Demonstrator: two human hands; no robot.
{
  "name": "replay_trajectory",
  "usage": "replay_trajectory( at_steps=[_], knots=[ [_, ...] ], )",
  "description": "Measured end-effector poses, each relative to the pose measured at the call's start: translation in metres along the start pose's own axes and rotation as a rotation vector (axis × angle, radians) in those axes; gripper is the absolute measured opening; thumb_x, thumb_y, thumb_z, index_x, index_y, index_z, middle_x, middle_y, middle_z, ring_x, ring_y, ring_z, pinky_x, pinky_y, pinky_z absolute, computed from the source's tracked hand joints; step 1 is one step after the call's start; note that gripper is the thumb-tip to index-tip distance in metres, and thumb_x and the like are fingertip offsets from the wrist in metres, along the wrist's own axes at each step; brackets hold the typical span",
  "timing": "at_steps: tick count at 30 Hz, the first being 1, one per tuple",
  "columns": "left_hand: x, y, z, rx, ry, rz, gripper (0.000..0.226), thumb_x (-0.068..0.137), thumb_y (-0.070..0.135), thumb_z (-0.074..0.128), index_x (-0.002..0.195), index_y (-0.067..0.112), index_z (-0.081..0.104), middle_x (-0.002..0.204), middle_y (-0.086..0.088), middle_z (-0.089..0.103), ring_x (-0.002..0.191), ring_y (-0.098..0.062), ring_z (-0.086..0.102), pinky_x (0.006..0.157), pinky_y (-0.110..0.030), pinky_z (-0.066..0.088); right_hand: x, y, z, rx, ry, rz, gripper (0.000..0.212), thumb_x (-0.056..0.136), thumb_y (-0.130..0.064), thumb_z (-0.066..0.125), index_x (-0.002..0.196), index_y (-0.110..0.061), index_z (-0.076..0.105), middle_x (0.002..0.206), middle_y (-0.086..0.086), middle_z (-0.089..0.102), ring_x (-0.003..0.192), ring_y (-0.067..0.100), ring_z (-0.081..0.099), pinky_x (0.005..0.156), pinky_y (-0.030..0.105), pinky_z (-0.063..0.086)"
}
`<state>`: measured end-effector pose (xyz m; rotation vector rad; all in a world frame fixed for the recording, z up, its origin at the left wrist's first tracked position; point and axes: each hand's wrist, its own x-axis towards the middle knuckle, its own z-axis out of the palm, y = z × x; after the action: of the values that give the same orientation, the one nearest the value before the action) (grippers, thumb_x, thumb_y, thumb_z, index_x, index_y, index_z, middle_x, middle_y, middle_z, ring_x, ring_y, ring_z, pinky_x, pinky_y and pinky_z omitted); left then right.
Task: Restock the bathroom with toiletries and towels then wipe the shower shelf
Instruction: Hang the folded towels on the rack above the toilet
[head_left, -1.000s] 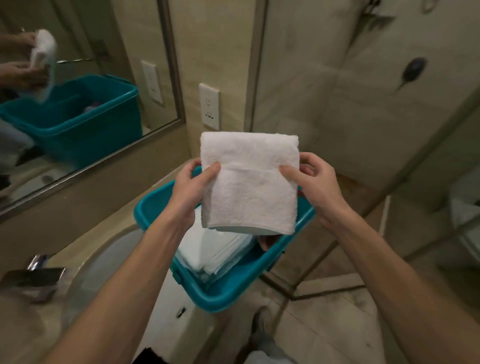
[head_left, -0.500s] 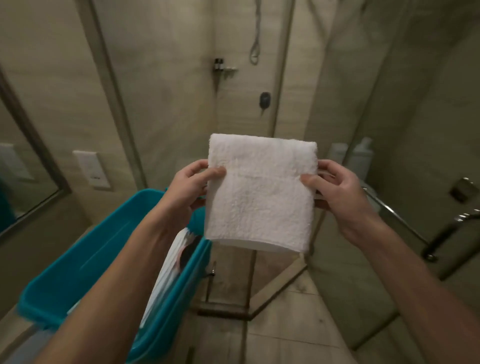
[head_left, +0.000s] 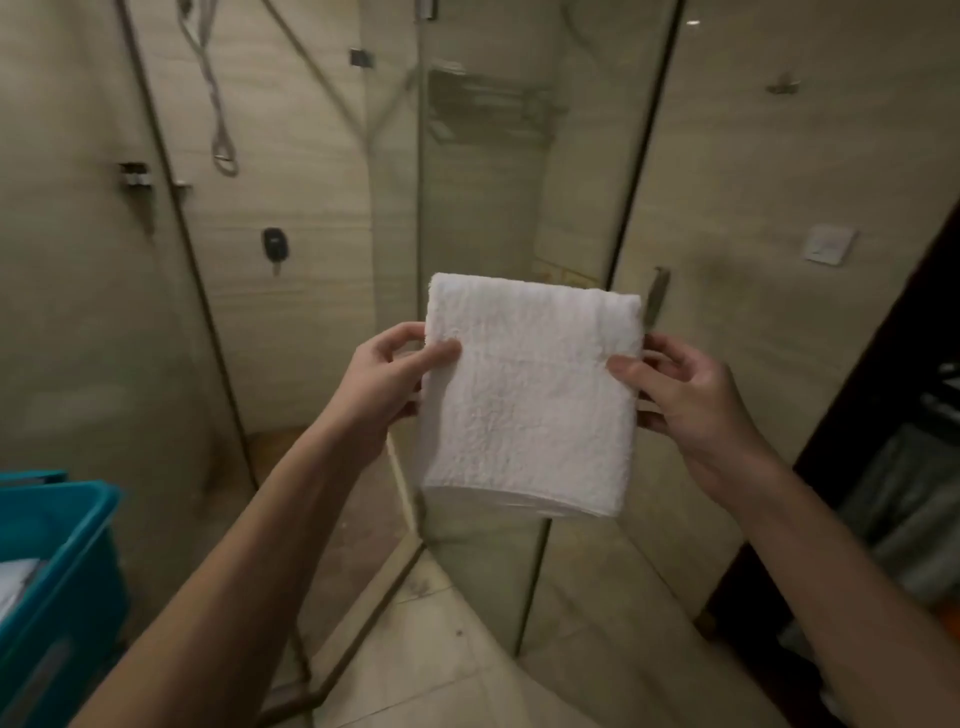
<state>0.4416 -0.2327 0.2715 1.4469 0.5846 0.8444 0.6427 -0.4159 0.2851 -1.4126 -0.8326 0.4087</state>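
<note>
In the head view, much is blurred or cut off. The teal bin (head_left: 57, 566) is cropped by the left edge, so only one corner and a pale bit of its contents are seen. A dim rack-like shape (head_left: 488, 111) is seen through the glass shower panels (head_left: 291, 291), too faint to be made out. The dark area at the right edge is not readable.

The folded white towel (head_left: 530, 395) is held up in the air at the centre, in front of the glass, above the tiled floor (head_left: 441, 665). Its left edge is clamped by the left hand (head_left: 389, 374), thumb on the front face and the remaining fingers hidden behind the cloth. Its right edge is pinched likewise by the right hand (head_left: 691, 400), thumb in front, fingers (head_left: 657, 345) curled round the back.

Compared with half a second ago, the towel is gripped the same way, but the view is swung to the right: the bin is pushed nearly out of frame.
</note>
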Motion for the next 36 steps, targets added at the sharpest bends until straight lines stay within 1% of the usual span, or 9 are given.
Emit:
replay_trajectory(
  at_steps=[4, 9, 12, 18, 21, 26, 29, 31, 36],
  knots=[
    [0.008, -0.011, 0.082, -0.008, -0.095, -0.022, 0.029, 0.086, 0.027, 0.076, 0.113, 0.017, 0.070, 0.097, -0.002, 0.077, 0.081, -0.017, 0.073, 0.060, -0.027, 0.055, -0.003, 0.004, -0.083, -0.039, 0.082, 0.029, 0.031, 0.089, -0.019, 0.073, 0.118, -0.020, 0.066, 0.105, -0.003, 0.077, 0.094, 0.015, 0.075, 0.070, 0.032, 0.058],
    [0.024, -0.036, 0.158, 0.037, -0.191, -0.102, 0.026, 0.086, 0.029, 0.076, 0.108, 0.018, 0.070, 0.104, -0.008, 0.076, 0.093, -0.026, 0.073, 0.075, -0.038, 0.054, 0.001, 0.028, -0.158, -0.056, 0.168, 0.108, 0.033, 0.089, -0.018, 0.073, 0.120, -0.020, 0.065, 0.101, -0.007, 0.077, 0.092, 0.013, 0.075, 0.066, 0.028, 0.059],
    [0.040, -0.056, 0.196, 0.074, -0.238, -0.128, 0.024, 0.085, 0.031, 0.076, 0.105, 0.019, 0.071, 0.106, -0.013, 0.074, 0.089, -0.028, 0.069, 0.078, -0.043, 0.050, 0.007, 0.050, -0.192, -0.069, 0.205, 0.150, 0.036, 0.088, -0.020, 0.074, 0.122, -0.022, 0.064, 0.098, -0.011, 0.077, 0.088, 0.008, 0.074, 0.065, 0.027, 0.059],
    [0.096, -0.106, 0.271, 0.136, -0.316, -0.183, 0.024, 0.089, 0.026, 0.072, 0.110, 0.014, 0.067, 0.103, -0.006, 0.074, 0.086, -0.020, 0.074, 0.062, -0.028, 0.054, 0.040, 0.103, -0.252, -0.098, 0.268, 0.266, 0.031, 0.087, -0.021, 0.075, 0.117, -0.024, 0.065, 0.098, -0.009, 0.077, 0.085, 0.006, 0.074, 0.071, 0.033, 0.058],
    [0.136, -0.132, 0.309, 0.161, -0.371, -0.228, 0.026, 0.091, 0.025, 0.070, 0.114, 0.016, 0.064, 0.109, -0.007, 0.072, 0.096, -0.024, 0.073, 0.069, -0.033, 0.059, 0.072, 0.126, -0.281, -0.114, 0.294, 0.333, 0.031, 0.088, -0.021, 0.073, 0.118, -0.024, 0.065, 0.105, -0.006, 0.074, 0.092, 0.011, 0.073, 0.072, 0.032, 0.057],
    [0.210, -0.150, 0.375, 0.125, -0.381, -0.268, 0.023, 0.092, 0.025, 0.069, 0.113, 0.024, 0.060, 0.112, -0.004, 0.068, 0.099, -0.022, 0.070, 0.070, -0.032, 0.060, 0.151, 0.148, -0.322, -0.107, 0.389, 0.377, 0.033, 0.087, -0.020, 0.072, 0.119, -0.024, 0.065, 0.109, -0.002, 0.072, 0.097, 0.016, 0.070, 0.069, 0.031, 0.054],
    [0.258, -0.148, 0.402, 0.094, -0.365, -0.252, 0.021, 0.091, 0.024, 0.070, 0.108, 0.030, 0.059, 0.111, -0.002, 0.069, 0.100, -0.021, 0.069, 0.078, -0.036, 0.059, 0.200, 0.152, -0.339, -0.119, 0.391, 0.355, 0.032, 0.088, -0.018, 0.072, 0.118, -0.023, 0.063, 0.105, -0.004, 0.072, 0.093, 0.013, 0.069, 0.065, 0.028, 0.051],
    [0.286, -0.145, 0.416, 0.086, -0.356, -0.252, 0.024, 0.091, 0.024, 0.070, 0.113, 0.027, 0.060, 0.109, -0.002, 0.070, 0.100, -0.021, 0.070, 0.078, -0.035, 0.059, 0.231, 0.153, -0.351, -0.137, 0.392, 0.338, 0.028, 0.087, -0.018, 0.072, 0.114, -0.023, 0.065, 0.098, -0.006, 0.074, 0.089, 0.011, 0.070, 0.065, 0.027, 0.052],
    [0.355, -0.132, 0.441, 0.073, -0.305, -0.185, 0.026, 0.091, 0.024, 0.069, 0.116, 0.027, 0.061, 0.112, -0.002, 0.069, 0.102, -0.021, 0.070, 0.079, -0.035, 0.060, 0.320, 0.151, -0.372, -0.170, 0.348, 0.254, 0.028, 0.086, -0.022, 0.072, 0.113, -0.024, 0.067, 0.094, -0.010, 0.077, 0.088, 0.011, 0.074, 0.072, 0.030, 0.058]
  ],
)
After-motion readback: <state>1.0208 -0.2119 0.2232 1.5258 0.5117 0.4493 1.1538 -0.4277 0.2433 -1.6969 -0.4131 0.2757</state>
